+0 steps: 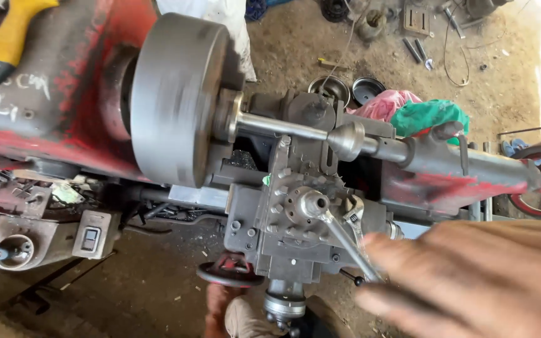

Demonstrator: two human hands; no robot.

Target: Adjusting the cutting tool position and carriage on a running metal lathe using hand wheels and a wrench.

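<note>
Hand: your right hand (471,275) is closest, blurred, fingers spread apart, reaching for the lever (345,241). It does not grip it.
Other hand: your left hand is out of sight.
Lever: it sticks out from the tool post (305,203), in the middle of the lathe.
Rod: a thin rod (280,125) sits between the chuck (180,100) and the tail point (345,141).
Chuck: it looks blurred, likely spinning, so keep your fingers and sleeve far from it.
Tip: hold the lever near its end and turn slowly.
</note>
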